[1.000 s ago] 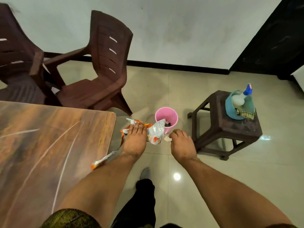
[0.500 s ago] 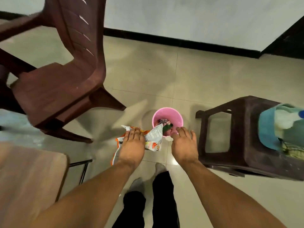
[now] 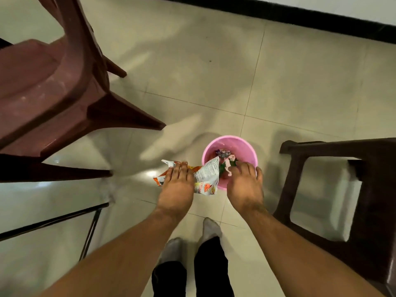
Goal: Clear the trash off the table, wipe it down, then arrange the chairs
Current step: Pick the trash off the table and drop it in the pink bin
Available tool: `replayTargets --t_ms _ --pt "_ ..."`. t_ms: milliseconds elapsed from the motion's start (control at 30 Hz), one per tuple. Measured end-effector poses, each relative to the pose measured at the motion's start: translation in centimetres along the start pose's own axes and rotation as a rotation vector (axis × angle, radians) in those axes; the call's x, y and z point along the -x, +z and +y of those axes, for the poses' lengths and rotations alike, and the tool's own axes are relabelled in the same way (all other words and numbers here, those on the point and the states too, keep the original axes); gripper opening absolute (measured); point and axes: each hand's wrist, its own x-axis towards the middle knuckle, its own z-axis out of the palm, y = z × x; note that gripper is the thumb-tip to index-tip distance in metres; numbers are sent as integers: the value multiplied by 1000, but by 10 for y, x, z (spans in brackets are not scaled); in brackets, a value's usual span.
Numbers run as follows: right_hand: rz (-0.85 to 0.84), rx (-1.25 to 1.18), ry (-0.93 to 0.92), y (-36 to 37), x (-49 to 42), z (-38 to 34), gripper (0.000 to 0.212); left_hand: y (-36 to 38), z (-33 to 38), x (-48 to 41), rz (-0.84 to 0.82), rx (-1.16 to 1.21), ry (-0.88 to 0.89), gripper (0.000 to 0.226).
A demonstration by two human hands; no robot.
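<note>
My left hand (image 3: 174, 185) holds crumpled orange-and-white snack wrappers (image 3: 206, 176) just left of a small pink bin (image 3: 242, 144) on the floor. One wrapper end reaches over the bin's rim. My right hand (image 3: 244, 185) hovers over the bin's near rim with its fingers curled down. A small pale paper scrap (image 3: 228, 169) sits at its fingertips. Several bits of coloured trash lie inside the bin.
A maroon plastic chair (image 3: 53, 93) stands close on the left, its legs spreading toward the bin. A dark brown stool (image 3: 375, 189) stands right beside the bin. Thin black table legs (image 3: 53, 219) show at lower left. My socked feet (image 3: 211, 228) are below.
I have bent down nearer the bin. Both hands moved forward over it, and the tabletop has dropped out of view.
</note>
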Motion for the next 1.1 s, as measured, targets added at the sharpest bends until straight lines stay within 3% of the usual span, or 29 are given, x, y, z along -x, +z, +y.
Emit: replayTargets --t_ms 100,167,233,433,533,700,833,1000,1100 --pt "41 -273 -77 8 21 4 66 1 10 5 -39 18 20 62" --pt "-91 -344 -172 6 34 6 87 -1 20 8 -56 23 61 60" --pt "-213 -286 -226 3 40 9 93 -4 30 9 -49 54 115 60" --pt "-26 -232 -123 -9 34 34 42 -8 49 -2 77 136 193 57" --pt "41 -254 -48 -21 33 45 41 -7 56 -4 110 164 201 57" --pt "203 -349 140 -50 12 59 47 -7 58 1 155 174 139 78" --pt "361 -193 12 -62 -16 59 46 1 44 4 140 182 94 75" --pt "201 156 -290 -32 -53 47 69 18 29 -6 66 158 41 70" --pt "-46 192 -345 10 -59 41 94 26 22 -11 32 123 17 68"
